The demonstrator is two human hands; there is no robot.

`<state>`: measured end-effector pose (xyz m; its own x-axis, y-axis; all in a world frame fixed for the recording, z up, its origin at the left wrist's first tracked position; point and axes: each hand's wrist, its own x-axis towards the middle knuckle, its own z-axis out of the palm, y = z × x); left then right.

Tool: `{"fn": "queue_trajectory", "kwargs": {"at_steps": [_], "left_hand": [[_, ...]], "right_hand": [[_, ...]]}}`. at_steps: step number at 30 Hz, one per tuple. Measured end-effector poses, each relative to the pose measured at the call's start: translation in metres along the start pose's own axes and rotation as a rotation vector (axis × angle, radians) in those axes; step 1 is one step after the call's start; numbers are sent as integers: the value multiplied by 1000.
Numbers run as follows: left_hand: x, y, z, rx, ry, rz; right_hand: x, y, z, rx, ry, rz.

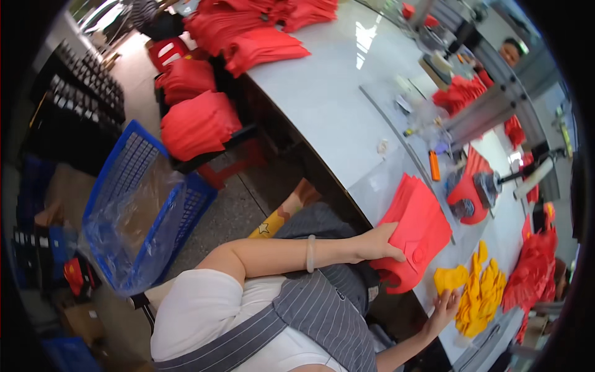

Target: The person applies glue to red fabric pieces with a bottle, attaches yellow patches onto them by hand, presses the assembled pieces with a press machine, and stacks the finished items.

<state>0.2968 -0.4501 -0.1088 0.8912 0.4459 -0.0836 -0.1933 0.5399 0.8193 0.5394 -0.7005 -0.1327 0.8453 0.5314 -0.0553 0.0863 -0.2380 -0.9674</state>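
My left hand (376, 243) is closed on the near edge of a stack of red fabric pieces (416, 223), which lies over the table's edge. A round stitched shape shows on the top piece. My right hand (441, 314) is at the table's near right, fingertips pinching the lower edge of a small yellow fabric piece (450, 279). Beside that hand lies a heap of yellow fabric pieces (480, 294). A sewing machine (486, 189) stands beyond the red stack, with red fabric under its head.
Red fabric piles (260, 46) cover the far left of the white table (310, 93). More red bundles (201, 124) rest on a stand beside it. On the floor is a blue basket (133, 167) lined with clear plastic. An orange tool (434, 165) lies near the machine. Another person (511, 53) sits across.
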Motion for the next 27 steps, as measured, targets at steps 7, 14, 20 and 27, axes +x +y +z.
{"fn": "queue_trajectory", "kwargs": {"at_steps": [7,14,20,27], "left_hand": [[-7,-6,2,-19,65,-29],[2,-6,2,-9,-4,-137],[-1,-10,0,1,-15,-116],[-1,-8,-1,-12,-18,-131]], "right_hand": [[-28,-56,56,424,-71,-11],[-42,-91,110,313,-206,39],[-35,-94,113,221,-314,64],[-36,-99,124,175,-249,35]]}}
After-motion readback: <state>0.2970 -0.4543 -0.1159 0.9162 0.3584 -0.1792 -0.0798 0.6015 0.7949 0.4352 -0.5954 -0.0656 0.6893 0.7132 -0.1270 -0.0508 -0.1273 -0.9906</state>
